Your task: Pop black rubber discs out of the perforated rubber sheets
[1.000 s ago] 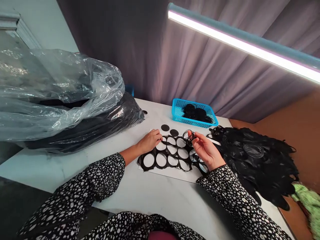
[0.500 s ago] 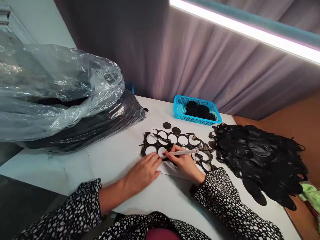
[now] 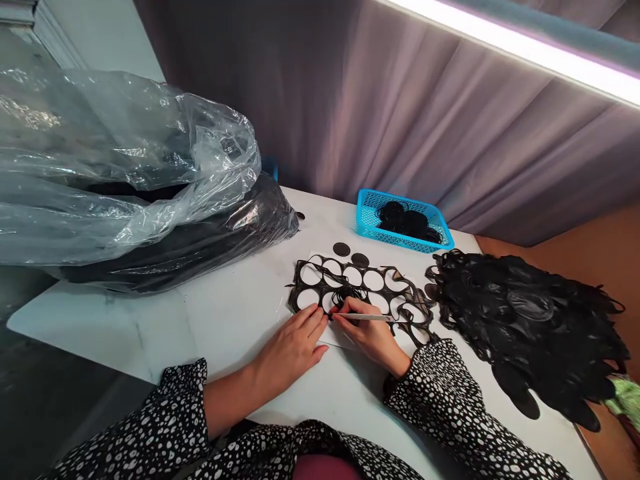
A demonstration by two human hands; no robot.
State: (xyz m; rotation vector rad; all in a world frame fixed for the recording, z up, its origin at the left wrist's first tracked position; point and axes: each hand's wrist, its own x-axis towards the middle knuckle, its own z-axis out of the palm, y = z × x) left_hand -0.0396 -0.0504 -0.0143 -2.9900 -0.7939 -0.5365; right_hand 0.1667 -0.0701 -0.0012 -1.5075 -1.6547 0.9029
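Observation:
A black sheet with rows of round cut-outs (image 3: 367, 269) lies on white paper, its holes showing white. Flat on its near left edge rest the fingers of my left hand (image 3: 295, 343), stretched out and holding nothing. My right hand (image 3: 367, 330) is closed on a slim, pale, pen-like tool (image 3: 367, 317), held nearly level with its tip by my left fingertips; its exact kind is unclear. Thin black strands (image 3: 349, 293) bunch up just beyond my right fingers. Two loose black discs (image 3: 342, 249) lie past the sheet's far edge.
A blue perforated basket (image 3: 367, 225) with black pieces stands at the back. On the right spreads a large heap of black scraps (image 3: 530, 320). A big clear plastic bag (image 3: 200, 227) with black material fills the left of the white table (image 3: 165, 327).
The view has shifted slightly, so the table items appear farther right. The tool in my right hand has turned and shows a narrower side. My left hand stays on the sheet's edge.

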